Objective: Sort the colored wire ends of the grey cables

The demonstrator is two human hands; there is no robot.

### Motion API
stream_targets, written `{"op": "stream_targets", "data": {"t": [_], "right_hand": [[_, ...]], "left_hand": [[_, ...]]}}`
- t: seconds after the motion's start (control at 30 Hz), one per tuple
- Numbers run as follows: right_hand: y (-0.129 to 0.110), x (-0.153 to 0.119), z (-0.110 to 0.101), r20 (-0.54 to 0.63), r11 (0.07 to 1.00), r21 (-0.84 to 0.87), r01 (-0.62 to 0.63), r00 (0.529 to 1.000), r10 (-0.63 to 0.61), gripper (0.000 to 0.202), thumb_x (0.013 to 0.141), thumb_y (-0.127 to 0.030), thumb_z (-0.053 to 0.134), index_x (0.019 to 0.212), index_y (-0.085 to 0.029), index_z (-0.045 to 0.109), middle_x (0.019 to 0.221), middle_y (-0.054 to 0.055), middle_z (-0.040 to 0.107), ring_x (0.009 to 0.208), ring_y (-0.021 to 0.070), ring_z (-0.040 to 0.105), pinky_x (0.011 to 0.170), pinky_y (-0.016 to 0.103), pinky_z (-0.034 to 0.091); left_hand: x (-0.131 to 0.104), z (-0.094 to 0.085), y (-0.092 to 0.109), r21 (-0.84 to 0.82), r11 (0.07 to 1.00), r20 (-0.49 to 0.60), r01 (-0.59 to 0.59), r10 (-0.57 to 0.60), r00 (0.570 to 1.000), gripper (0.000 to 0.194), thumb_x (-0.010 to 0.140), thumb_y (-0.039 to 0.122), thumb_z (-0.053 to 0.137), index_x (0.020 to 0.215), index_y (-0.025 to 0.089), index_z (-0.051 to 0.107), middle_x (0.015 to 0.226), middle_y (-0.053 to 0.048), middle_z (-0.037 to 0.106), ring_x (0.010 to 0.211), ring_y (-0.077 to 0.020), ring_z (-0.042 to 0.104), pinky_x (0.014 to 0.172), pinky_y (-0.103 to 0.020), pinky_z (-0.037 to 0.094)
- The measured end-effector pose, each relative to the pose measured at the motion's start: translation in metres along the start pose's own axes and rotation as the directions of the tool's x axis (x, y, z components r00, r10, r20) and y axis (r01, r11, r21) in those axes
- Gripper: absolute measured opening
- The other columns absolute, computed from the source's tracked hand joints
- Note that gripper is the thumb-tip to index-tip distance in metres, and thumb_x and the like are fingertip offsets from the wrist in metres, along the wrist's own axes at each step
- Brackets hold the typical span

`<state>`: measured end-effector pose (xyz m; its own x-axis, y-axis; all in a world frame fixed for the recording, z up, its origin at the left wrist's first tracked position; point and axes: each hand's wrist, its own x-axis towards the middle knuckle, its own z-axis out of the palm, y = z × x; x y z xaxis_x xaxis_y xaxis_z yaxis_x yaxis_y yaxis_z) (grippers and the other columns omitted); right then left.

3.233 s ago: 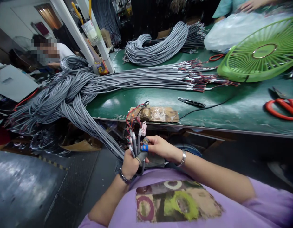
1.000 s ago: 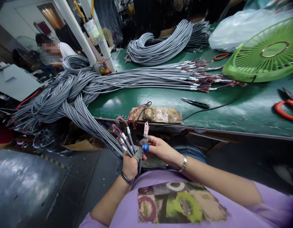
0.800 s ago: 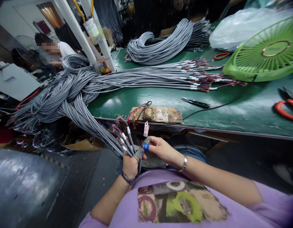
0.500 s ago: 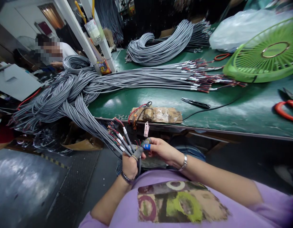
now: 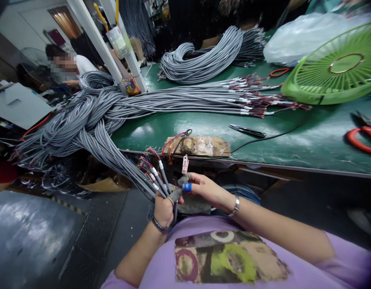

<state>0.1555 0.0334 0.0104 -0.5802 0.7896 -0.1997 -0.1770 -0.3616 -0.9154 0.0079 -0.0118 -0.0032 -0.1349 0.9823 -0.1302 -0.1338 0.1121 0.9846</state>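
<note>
Before a green bench [image 5: 203,125], the left hand [image 5: 164,208] clasps several gray cables [image 5: 164,176], wire ends [image 5: 147,161] upward, beside the right hand [image 5: 205,188], whose hold I cannot tell, with a wooden board [image 5: 212,146] and then a cable bundle [image 5: 185,100] lying beyond.

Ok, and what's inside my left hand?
Your left hand holds several grey cables, with thin coloured wires sticking out of their upper ends. Your grip covers the stretch inside, so I can't give an exact count.
</note>
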Motion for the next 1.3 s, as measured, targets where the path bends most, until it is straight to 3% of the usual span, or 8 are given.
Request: {"op": "stream_targets", "data": {"t": [0.17,0.5,0.67,0.8,0.9,1.07,1.2,1.3], "right_hand": [[0.002,0.005,-0.004,-0.150,0.999,0.007,-0.043,0.988,0.043,0.034,0.063,-0.044,0.075,0.071,-0.016,0.058,0.064,-0.002,0.058,0.057,0.0097,0.047,0.057,0.024,0.035],[0.004,0.014,-0.001,-0.042,0.971,0.188,-0.146,0.987,0.157,0.029,0.057,-0.032,0.077,0.058,-0.016,0.053,0.049,-0.006,0.048,0.049,0.0071,0.040,0.054,0.024,0.032],[0.010,0.012,-0.008,-0.097,0.964,0.254,-0.074,0.990,0.101,0.029,0.062,-0.034,0.079,0.063,-0.015,0.056,0.056,-0.004,0.053,0.052,0.0070,0.043,0.053,0.022,0.035],[0.015,0.016,-0.023,-0.207,0.929,0.364,-0.073,0.965,0.158,0.030,0.073,-0.044,0.071,0.074,-0.016,0.061,0.066,0.000,0.061,0.053,0.0077,0.049,0.052,0.021,0.040],[0.011,0.023,-0.030,-0.181,0.909,0.402,-0.109,0.964,0.195,0.037,0.082,-0.051,0.060,0.075,-0.014,0.063,0.069,0.003,0.062,0.054,0.0083,0.050,0.053,0.021,0.044],[0.000,0.035,-0.028,-0.165,0.972,0.231,0.048,0.986,-0.009,0.044,0.071,-0.058,0.069,0.072,-0.015,0.064,0.064,0.001,0.059,0.053,0.0085,0.047,0.052,0.022,0.040],[0.002,0.037,-0.025,-0.362,0.972,-0.038,0.231,0.904,-0.229,0.049,0.069,-0.065,0.066,0.065,-0.016,0.063,0.058,0.000,0.057,0.053,0.0094,0.045,0.052,0.023,0.037],[0.004,0.039,-0.024,-0.341,0.973,0.053,0.225,0.920,-0.194,0.052,0.071,-0.068,0.060,0.066,-0.016,0.063,0.059,0.000,0.058,0.053,0.0094,0.046,0.053,0.023,0.039]], "left_hand": [[0.000,-0.002,-0.003,-0.043,0.999,0.022,0.025,-0.024,0.999,0.029,0.068,0.034,0.074,0.052,0.016,0.059,0.045,0.001,0.056,0.045,-0.0102,0.049,0.052,-0.024,0.039],[-0.001,-0.010,0.000,0.029,0.996,0.230,0.080,-0.085,0.969,0.035,0.070,0.039,0.073,0.049,0.015,0.060,0.044,-0.002,0.057,0.044,-0.0110,0.049,0.051,-0.025,0.038],[0.000,-0.008,0.002,-0.004,0.997,0.166,0.078,-0.076,0.983,0.035,0.070,0.038,0.074,0.048,0.015,0.059,0.043,-0.001,0.056,0.043,-0.0108,0.049,0.050,-0.025,0.039],[0.003,-0.004,0.004,-0.071,0.993,0.109,0.093,-0.085,0.990,0.030,0.066,0.032,0.076,0.050,0.015,0.058,0.042,0.000,0.056,0.041,-0.0098,0.048,0.047,-0.023,0.037],[0.005,0.002,0.010,-0.103,0.988,0.116,0.114,-0.102,0.988,0.028,0.065,0.030,0.076,0.050,0.014,0.058,0.041,0.000,0.056,0.040,-0.0094,0.048,0.045,-0.022,0.035],[0.012,0.011,0.019,-0.115,0.985,0.145,0.130,-0.112,0.983,0.028,0.064,0.028,0.075,0.048,0.014,0.057,0.040,0.001,0.055,0.039,-0.0090,0.048,0.045,-0.021,0.035],[0.019,0.012,0.019,-0.112,0.983,0.183,0.142,-0.121,0.976,0.026,0.066,0.028,0.074,0.052,0.014,0.057,0.041,0.000,0.056,0.039,-0.0088,0.048,0.044,-0.021,0.034],[0.024,0.010,0.017,-0.117,0.980,0.206,0.161,-0.135,0.969,0.025,0.067,0.028,0.074,0.054,0.014,0.058,0.041,0.000,0.056,0.038,-0.0088,0.048,0.043,-0.021,0.034]]}}
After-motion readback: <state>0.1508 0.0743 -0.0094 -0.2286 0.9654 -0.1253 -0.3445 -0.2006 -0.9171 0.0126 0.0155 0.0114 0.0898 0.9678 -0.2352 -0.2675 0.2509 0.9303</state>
